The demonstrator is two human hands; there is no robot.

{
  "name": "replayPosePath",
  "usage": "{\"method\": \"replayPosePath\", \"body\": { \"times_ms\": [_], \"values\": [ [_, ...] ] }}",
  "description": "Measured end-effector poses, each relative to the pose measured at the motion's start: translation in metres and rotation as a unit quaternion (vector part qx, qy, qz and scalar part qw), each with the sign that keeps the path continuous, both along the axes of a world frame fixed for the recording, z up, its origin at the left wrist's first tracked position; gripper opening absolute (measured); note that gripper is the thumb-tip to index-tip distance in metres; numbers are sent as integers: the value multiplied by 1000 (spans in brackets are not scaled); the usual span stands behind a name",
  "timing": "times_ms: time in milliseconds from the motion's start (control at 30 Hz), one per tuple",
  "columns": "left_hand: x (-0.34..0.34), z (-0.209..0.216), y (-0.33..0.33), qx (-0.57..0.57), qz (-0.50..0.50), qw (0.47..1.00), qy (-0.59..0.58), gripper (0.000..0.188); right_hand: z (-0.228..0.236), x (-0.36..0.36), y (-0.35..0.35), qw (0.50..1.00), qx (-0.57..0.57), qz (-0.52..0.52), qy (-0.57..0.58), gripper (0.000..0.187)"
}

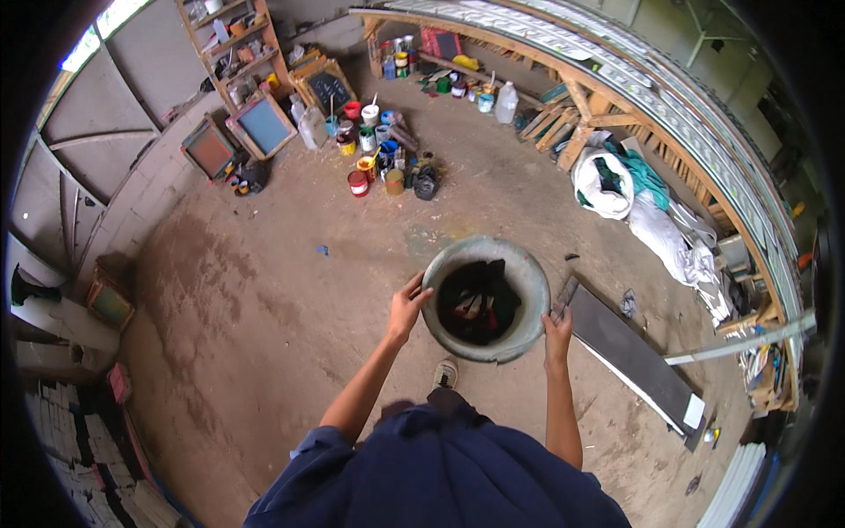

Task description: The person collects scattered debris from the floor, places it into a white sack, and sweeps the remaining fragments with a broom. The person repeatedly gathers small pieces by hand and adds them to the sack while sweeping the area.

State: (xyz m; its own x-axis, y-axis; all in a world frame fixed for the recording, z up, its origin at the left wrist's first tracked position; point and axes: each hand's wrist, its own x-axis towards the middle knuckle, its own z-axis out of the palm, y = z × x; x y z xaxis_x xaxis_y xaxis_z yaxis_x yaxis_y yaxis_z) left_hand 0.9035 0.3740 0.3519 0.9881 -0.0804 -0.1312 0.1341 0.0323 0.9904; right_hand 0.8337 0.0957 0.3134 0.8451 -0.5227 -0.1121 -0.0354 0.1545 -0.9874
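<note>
Head view: I note left hand (407, 308) and right hand (556, 336) gripping opposite sides of a round grey-green basin (532, 295), apparently a carrying step; next move calls for level support.

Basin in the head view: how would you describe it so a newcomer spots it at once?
Over the brown floor, find the left hand and right hand. Between them they hold the basin by its rim: grey-green, with dark material inside. Its round, open shape sets it apart from the long, flat, dark board to its right.
</note>
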Motion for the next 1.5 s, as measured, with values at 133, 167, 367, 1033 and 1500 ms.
{"method": "replayPosePath", "body": {
  "times_ms": [133, 167, 367, 1033, 1500],
  "values": [
    [98, -15, -4, -19, 17, 1000, -3, 50, 3, 117, -11, 999, -21, 22, 22, 46],
    [126, -19, -3, 34, 21, 999, -23, 50, 0, 148, -16, 998, -55, 22, 34, 46],
    [303, -63, 2, 168, 41, 982, -73, 53, -38, 343, -34, 990, -115, 65, 45, 45],
    [828, -216, -8, 216, -14, 976, -37, 42, -175, 876, -67, 982, -138, 79, 103, 36],
    [1038, -582, -47, 105, 44, 963, 243, 41, -554, 1080, -70, 958, -99, 61, 261, 29]
  ]
}}
